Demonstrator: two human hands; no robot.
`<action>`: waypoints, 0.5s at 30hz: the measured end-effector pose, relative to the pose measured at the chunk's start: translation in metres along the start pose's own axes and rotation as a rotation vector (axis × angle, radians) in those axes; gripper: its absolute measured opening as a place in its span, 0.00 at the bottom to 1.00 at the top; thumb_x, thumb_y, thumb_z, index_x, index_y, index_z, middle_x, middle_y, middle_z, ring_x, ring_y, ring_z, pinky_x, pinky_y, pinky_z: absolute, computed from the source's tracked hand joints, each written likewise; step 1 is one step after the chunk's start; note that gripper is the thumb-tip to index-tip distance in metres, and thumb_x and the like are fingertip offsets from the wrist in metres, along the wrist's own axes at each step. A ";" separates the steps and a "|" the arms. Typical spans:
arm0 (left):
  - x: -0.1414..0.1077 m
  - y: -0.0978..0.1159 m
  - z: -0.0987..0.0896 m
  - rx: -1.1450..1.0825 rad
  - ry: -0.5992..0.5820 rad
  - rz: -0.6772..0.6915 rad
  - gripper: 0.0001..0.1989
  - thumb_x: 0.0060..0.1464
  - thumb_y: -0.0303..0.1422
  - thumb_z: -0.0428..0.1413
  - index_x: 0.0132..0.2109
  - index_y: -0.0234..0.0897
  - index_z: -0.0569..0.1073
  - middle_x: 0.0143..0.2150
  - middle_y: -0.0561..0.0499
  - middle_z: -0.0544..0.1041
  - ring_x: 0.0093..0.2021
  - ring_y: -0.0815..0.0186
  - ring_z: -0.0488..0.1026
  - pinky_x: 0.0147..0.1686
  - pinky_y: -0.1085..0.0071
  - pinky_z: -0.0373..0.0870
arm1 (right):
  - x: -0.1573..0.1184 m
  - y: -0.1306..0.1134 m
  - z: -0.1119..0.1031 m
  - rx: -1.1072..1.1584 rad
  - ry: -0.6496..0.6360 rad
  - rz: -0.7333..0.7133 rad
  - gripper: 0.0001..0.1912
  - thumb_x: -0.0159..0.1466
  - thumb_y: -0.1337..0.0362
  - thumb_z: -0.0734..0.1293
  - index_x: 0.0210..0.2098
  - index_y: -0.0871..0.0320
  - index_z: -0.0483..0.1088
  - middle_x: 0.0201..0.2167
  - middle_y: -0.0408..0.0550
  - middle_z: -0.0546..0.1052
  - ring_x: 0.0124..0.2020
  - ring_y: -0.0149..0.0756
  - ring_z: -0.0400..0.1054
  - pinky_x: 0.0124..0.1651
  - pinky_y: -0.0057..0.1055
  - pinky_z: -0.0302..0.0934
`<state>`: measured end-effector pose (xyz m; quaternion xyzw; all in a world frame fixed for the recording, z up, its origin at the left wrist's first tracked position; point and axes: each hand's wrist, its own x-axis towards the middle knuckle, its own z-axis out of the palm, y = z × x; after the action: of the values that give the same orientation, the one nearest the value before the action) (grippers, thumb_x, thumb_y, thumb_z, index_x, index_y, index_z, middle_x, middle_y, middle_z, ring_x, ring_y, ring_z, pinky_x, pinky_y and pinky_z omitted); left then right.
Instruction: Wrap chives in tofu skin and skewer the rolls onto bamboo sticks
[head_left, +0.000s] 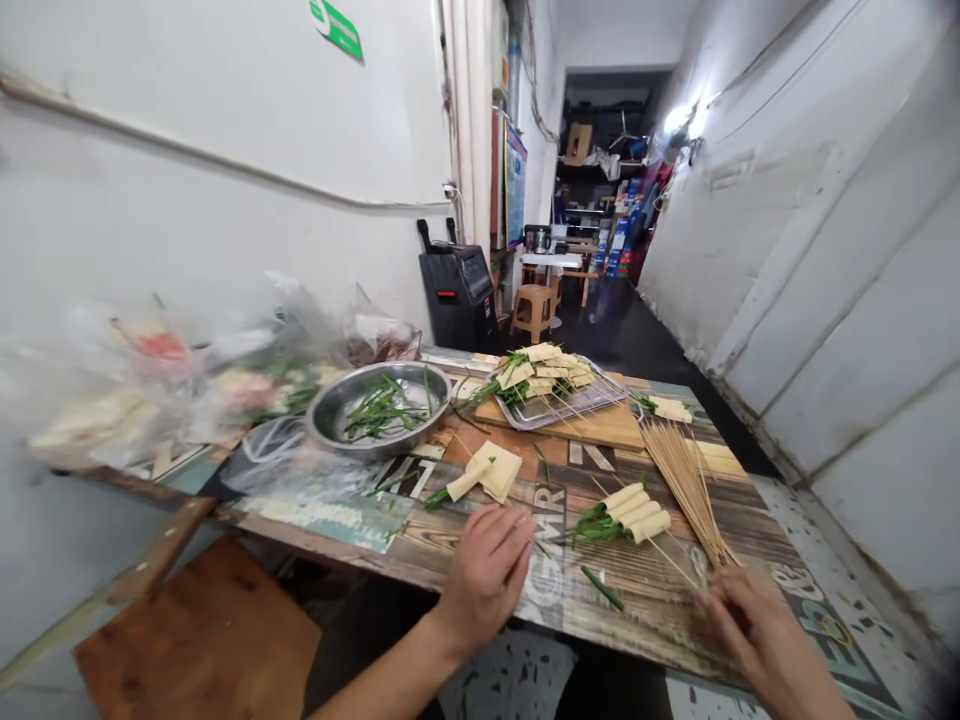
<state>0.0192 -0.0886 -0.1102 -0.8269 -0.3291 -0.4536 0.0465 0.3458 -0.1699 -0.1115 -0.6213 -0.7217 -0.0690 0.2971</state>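
Observation:
My left hand (487, 565) is at the table's near edge, fingers curled together; what they hold, if anything, is hidden. Just beyond it lies a tofu-skin roll (469, 478) with green stalks poking out, beside flat tofu-skin squares (502, 472). My right hand (754, 625) is closed at the front right, slightly blurred. Its fingertips meet the end of a thin wooden skewer (675, 562) running from a row of several skewered rolls (626, 512). The narrow end of a bundle of bare skewers (679, 485) lies against this hand.
A metal bowl (379, 452) holds loose green stalks. Behind, a metal tray (551, 415) piled with skewered rolls sits on a wooden board (626, 428). Plastic bags (165, 380) crowd the left. A single roll (670, 408) lies at right; a cut stalk (602, 588) lies in front.

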 end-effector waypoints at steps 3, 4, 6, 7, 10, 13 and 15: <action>-0.018 -0.016 -0.007 0.036 0.033 -0.022 0.16 0.56 0.21 0.51 0.52 0.36 0.71 0.48 0.43 0.77 0.48 0.61 0.73 0.52 0.58 0.69 | 0.007 0.012 -0.019 0.143 -0.055 0.054 0.07 0.59 0.54 0.63 0.27 0.46 0.69 0.36 0.56 0.75 0.37 0.47 0.72 0.35 0.41 0.68; -0.023 -0.020 -0.007 0.041 0.035 -0.028 0.17 0.56 0.21 0.51 0.52 0.36 0.71 0.48 0.43 0.77 0.49 0.61 0.73 0.51 0.58 0.70 | 0.013 0.017 -0.025 0.152 -0.032 0.083 0.07 0.58 0.53 0.63 0.28 0.45 0.69 0.38 0.57 0.75 0.38 0.48 0.72 0.36 0.42 0.67; -0.028 -0.026 -0.007 0.037 0.037 -0.041 0.17 0.56 0.20 0.51 0.52 0.36 0.71 0.49 0.43 0.76 0.49 0.61 0.72 0.52 0.58 0.70 | 0.037 0.026 -0.035 0.130 0.048 0.151 0.10 0.58 0.50 0.62 0.28 0.46 0.69 0.38 0.57 0.76 0.37 0.48 0.72 0.37 0.44 0.65; -0.030 -0.028 -0.006 0.029 0.039 -0.047 0.17 0.56 0.20 0.51 0.52 0.36 0.71 0.49 0.43 0.76 0.50 0.61 0.72 0.52 0.58 0.70 | 0.055 0.030 -0.037 0.098 0.085 0.198 0.12 0.58 0.49 0.61 0.28 0.47 0.69 0.36 0.57 0.76 0.36 0.48 0.71 0.36 0.44 0.64; -0.031 -0.030 -0.004 0.005 0.034 -0.060 0.17 0.56 0.20 0.51 0.51 0.36 0.71 0.49 0.43 0.76 0.50 0.61 0.72 0.52 0.59 0.70 | 0.125 0.038 -0.032 -0.062 0.057 0.360 0.17 0.58 0.48 0.59 0.24 0.52 0.68 0.28 0.56 0.75 0.30 0.44 0.68 0.34 0.40 0.61; -0.031 -0.031 -0.004 0.002 0.025 -0.063 0.16 0.56 0.21 0.51 0.51 0.36 0.72 0.49 0.43 0.76 0.50 0.61 0.72 0.51 0.60 0.70 | 0.199 0.043 -0.005 -0.154 -0.001 0.459 0.17 0.58 0.53 0.58 0.22 0.57 0.68 0.24 0.55 0.75 0.30 0.43 0.68 0.31 0.35 0.57; -0.032 -0.032 -0.003 0.000 0.025 -0.055 0.16 0.56 0.21 0.51 0.50 0.36 0.72 0.48 0.44 0.76 0.50 0.61 0.72 0.51 0.61 0.70 | 0.236 0.045 0.021 -0.219 -0.069 0.496 0.17 0.59 0.57 0.58 0.23 0.60 0.71 0.25 0.55 0.76 0.30 0.42 0.69 0.31 0.33 0.55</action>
<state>-0.0135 -0.0801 -0.1405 -0.8119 -0.3510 -0.4649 0.0380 0.3688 0.0518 -0.0189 -0.8097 -0.5452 -0.0506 0.2111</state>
